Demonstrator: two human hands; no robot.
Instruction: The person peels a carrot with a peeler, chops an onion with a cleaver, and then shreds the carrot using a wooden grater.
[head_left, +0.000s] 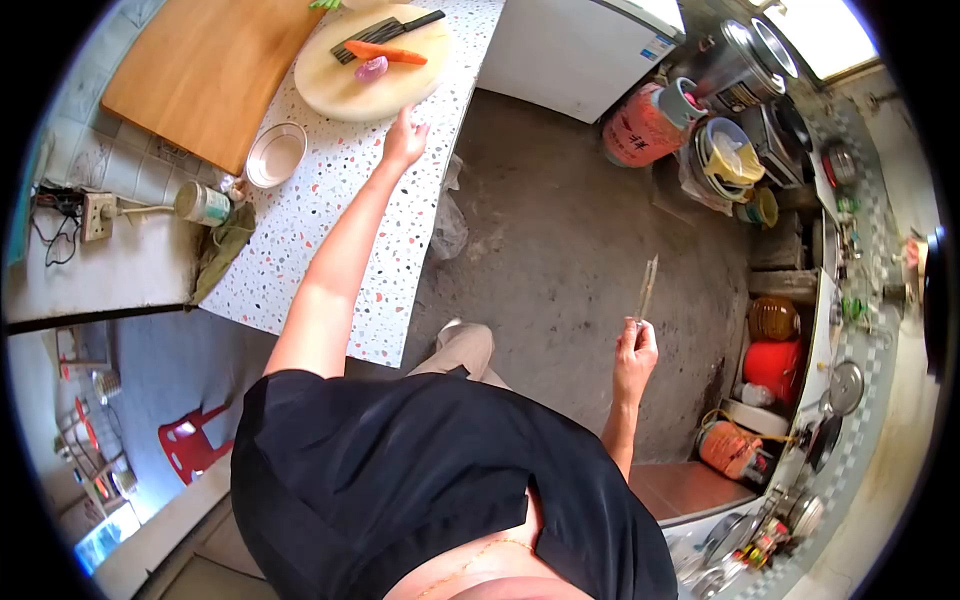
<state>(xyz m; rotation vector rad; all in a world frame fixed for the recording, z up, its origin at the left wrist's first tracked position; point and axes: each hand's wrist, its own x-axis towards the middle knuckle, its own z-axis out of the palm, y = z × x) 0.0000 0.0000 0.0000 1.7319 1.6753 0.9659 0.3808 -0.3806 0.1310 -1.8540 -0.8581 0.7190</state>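
Note:
My left hand (405, 142) reaches over the speckled counter (330, 235), at the near edge of the round cutting board (330, 88); its fingers look partly curled, and what they hold, if anything, is too small to tell. On that board lie a dark-bladed cleaver (350, 50), a carrot (392, 53) across it and a small purple onion piece (371, 69). Off the counter to the right, my right hand (634, 348) is closed on the end of a thin, narrow object (648, 285), perhaps a peeler or knife, which points away over the floor.
A bowl (276, 155), a wooden board (215, 70) and a jar (202, 203) are on the counter's left side. Beyond the floor stand a white cabinet (575, 55), a red gas cylinder (642, 125) and stacked basins (733, 155). Shelves line the right. A red stool (190, 443) stands lower left.

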